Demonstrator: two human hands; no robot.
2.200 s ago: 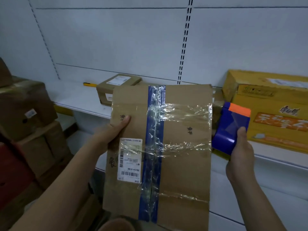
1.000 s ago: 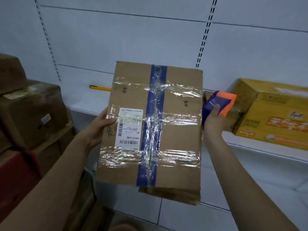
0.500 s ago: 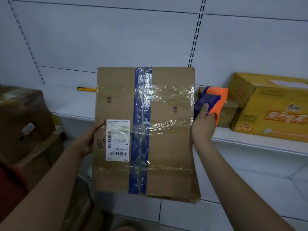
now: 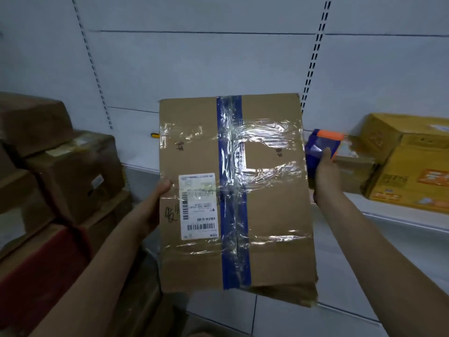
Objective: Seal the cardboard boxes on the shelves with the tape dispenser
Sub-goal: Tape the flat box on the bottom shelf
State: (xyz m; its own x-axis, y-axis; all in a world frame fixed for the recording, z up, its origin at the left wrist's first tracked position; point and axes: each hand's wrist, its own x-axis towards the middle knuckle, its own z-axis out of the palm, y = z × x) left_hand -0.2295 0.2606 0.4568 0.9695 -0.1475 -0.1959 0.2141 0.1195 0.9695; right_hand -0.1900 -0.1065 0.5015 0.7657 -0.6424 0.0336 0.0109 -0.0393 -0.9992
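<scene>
A brown cardboard box (image 4: 272, 215) stands upright in front of me, held up off the shelf. A blue tape strip runs down its middle and clear tape crosses it; a white shipping label sits at its left. My left hand (image 4: 161, 190) grips the box's left edge, thumb on the front face. My right hand (image 4: 324, 171) holds the blue and orange tape dispenser (image 4: 320, 145) against the box's right edge, near the top.
A white shelf (image 4: 401, 215) runs along the white slotted back wall. Yellow printed boxes (image 4: 410, 164) and a small brown box (image 4: 352, 166) sit on it at the right. Stacked brown boxes (image 4: 68, 171) stand at the left. A yellow tool (image 4: 155, 135) lies on the shelf behind.
The box has shifted slightly right and lower in my view. My right hand with the dispenser stays at the box's right edge. The stacked boxes at the left have come back into view.
</scene>
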